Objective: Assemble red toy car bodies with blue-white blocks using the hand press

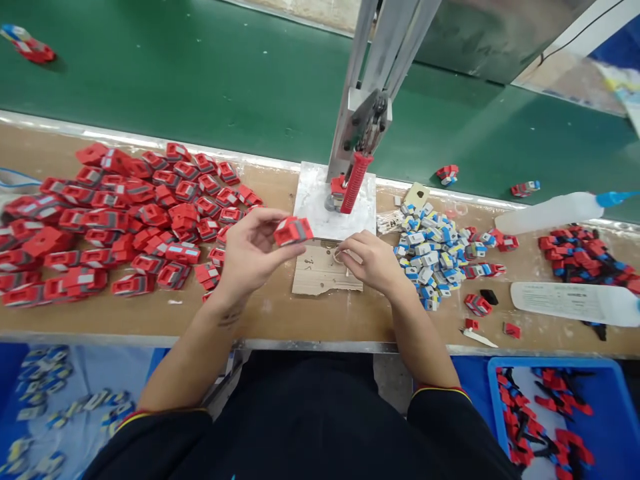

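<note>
My left hand (pixel 255 250) is closed on a red toy car body (pixel 293 231) with a grey stripe, held up between thumb and fingers left of the metal base plate. Over a torn piece of cardboard (pixel 320 277), the fingers of my right hand (pixel 367 260) are pinched together. A small pale round thing (pixel 337 256) and a thin light stick show by these fingertips, too small to name surely. Behind both hands stands a toggle clamp with a red handle (pixel 357 183), over the metal base plate (pixel 310 200).
Many red car bodies (pixel 125 213) are heaped on the left. Blue, white and yellow parts (pixel 430 250) lie right of my right hand. Two plastic bottles (pixel 570 301) and a small knife (pixel 479 337) lie further right. A green conveyor belt (pixel 200 80) runs behind; a blue tray (pixel 617 400) sits below right.
</note>
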Demonstrator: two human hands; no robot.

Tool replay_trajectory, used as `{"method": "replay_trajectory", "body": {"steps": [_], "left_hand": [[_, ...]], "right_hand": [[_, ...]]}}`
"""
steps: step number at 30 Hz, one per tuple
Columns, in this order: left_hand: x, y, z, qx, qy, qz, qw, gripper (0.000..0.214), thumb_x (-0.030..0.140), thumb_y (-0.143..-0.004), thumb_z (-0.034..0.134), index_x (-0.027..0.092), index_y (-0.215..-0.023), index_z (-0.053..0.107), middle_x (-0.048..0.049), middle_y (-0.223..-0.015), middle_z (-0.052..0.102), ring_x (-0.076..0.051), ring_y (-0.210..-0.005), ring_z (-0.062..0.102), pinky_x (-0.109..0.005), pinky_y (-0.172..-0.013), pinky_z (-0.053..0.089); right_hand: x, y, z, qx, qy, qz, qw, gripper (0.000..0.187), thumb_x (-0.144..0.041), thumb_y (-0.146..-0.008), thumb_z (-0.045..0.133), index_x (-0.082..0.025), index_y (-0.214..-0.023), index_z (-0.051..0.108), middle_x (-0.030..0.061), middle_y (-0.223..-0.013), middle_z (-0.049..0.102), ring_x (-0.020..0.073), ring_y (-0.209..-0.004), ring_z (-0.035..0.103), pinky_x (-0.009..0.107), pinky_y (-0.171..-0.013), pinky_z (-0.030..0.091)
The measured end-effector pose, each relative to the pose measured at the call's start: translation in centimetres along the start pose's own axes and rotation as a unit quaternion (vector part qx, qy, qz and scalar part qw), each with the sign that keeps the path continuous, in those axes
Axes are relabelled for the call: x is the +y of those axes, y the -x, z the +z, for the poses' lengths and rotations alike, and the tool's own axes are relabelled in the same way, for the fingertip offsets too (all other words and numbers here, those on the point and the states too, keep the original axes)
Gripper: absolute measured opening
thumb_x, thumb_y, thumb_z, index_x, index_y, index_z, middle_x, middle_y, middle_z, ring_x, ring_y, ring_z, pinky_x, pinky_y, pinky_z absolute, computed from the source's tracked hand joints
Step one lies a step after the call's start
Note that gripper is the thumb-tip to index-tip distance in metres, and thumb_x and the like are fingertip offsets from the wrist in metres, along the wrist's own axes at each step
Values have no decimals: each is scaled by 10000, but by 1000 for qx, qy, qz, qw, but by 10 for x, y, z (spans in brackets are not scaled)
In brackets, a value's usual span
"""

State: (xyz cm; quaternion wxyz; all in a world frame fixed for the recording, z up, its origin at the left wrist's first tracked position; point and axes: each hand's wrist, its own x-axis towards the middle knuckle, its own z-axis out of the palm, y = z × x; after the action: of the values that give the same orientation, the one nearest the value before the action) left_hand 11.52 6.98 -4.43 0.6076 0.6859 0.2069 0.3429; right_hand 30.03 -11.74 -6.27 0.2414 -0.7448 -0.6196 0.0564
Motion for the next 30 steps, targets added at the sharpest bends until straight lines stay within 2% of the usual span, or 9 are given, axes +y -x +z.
{"method": "replay_trajectory", "body": {"steps": [2,4,8,10,18,21,25,27,30], "left_hand": [[-15,-16,17,22,85,-11,996,532,471,-597,1051,239,-991,779,-43,-994,811,-215,-909,791,-355,-876,683],[-30,-22,24,30,131,-36,990,584,504,-570,1060,219,-1012,806,-64,-1040,818,-209,-918,794,-329,-877,677],[-48,-11,21,21,147,-115,982,584,464,-629,1047,226,-1115,827,-61,-1028,831,-187,-907,793,-294,-882,666],[-53,-5,19,19,135,-128,982,575,440,-631,1047,227,-1117,826,-55,-1013,834,-185,-884,792,-290,-854,670],[-51,-1,25,28,51,-34,998,460,300,-675,1010,198,-1060,781,-37,-944,812,-196,-815,803,-293,-753,685],[-50,1,26,3,35,-8,999,422,295,-714,987,190,-1060,769,-38,-966,803,-186,-815,806,-291,-777,688],[-53,5,28,-19,35,26,999,390,317,-750,967,191,-1060,767,-51,-1016,787,-176,-842,798,-289,-796,678],[-53,5,28,-24,19,38,999,372,334,-770,957,194,-1058,769,-53,-1013,782,-177,-854,790,-292,-794,671],[-50,6,25,-18,-18,46,999,352,355,-789,943,202,-1056,773,-46,-993,779,-186,-858,780,-301,-780,662]], "right_hand": [[2,-1,6,17,-26,-14,999,170,-222,-1048,605,-227,-960,750,76,-919,798,235,-898,683,340,-811,527],[5,2,11,32,-65,-20,997,158,-190,-1035,615,-232,-947,740,57,-887,799,216,-869,686,325,-803,533],[10,8,18,50,-117,-14,992,136,-154,-993,637,-236,-941,732,42,-898,812,198,-861,696,318,-812,550],[12,9,20,68,-128,-2,989,129,-159,-987,636,-231,-931,727,42,-894,808,191,-864,701,313,-815,554],[8,12,5,133,-179,23,974,121,-146,-943,668,-222,-868,723,20,-809,770,150,-743,673,277,-704,522],[6,17,-6,208,-240,65,946,98,-166,-923,715,-238,-856,711,4,-790,768,134,-665,637,274,-615,476],[8,20,-9,291,-326,102,894,109,-189,-862,772,-256,-835,691,-11,-758,751,145,-653,638,291,-601,489],[9,20,-7,294,-335,115,888,106,-204,-852,782,-255,-832,691,-12,-755,747,144,-648,634,290,-596,490],[9,18,-3,243,-317,122,909,80,-231,-890,759,-241,-838,699,-8,-757,748,126,-611,594,269,-565,459]]}}
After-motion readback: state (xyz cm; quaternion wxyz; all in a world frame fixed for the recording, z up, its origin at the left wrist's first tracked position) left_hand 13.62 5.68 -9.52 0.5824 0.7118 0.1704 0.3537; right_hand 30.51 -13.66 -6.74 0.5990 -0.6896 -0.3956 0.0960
